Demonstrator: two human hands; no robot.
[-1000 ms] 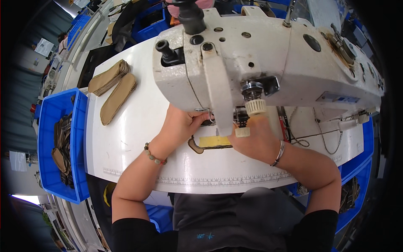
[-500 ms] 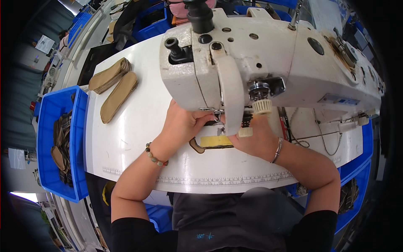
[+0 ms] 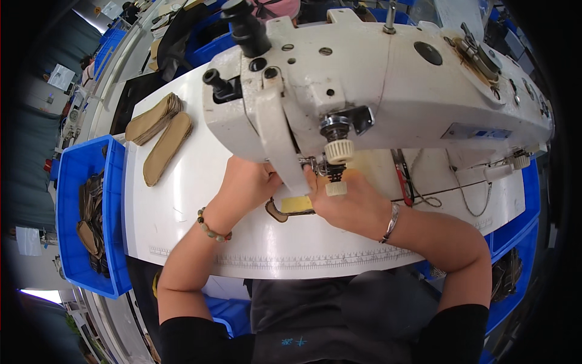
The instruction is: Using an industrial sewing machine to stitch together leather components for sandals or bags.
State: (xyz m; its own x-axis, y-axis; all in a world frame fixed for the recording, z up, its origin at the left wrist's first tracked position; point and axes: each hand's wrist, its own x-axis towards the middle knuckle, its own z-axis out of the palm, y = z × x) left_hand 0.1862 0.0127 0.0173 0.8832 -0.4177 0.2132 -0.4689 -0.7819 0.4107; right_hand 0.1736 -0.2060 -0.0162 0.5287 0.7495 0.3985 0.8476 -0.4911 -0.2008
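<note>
— White counter (image 3: 182,200) fills the head view; how do the hands sit?
— Left hand (image 3: 248,182) and right hand (image 3: 348,203) press flat, fingers spread, on the yellow piece (image 3: 297,204) under the sewing machine (image 3: 376,91).
— Risk?
— Fingertips could drift beneath the needle (hidden here).
— Labels?
— Pale blue plate (image 3: 479,131) on the machine; white sheets (image 3: 60,77) far left.
</note>
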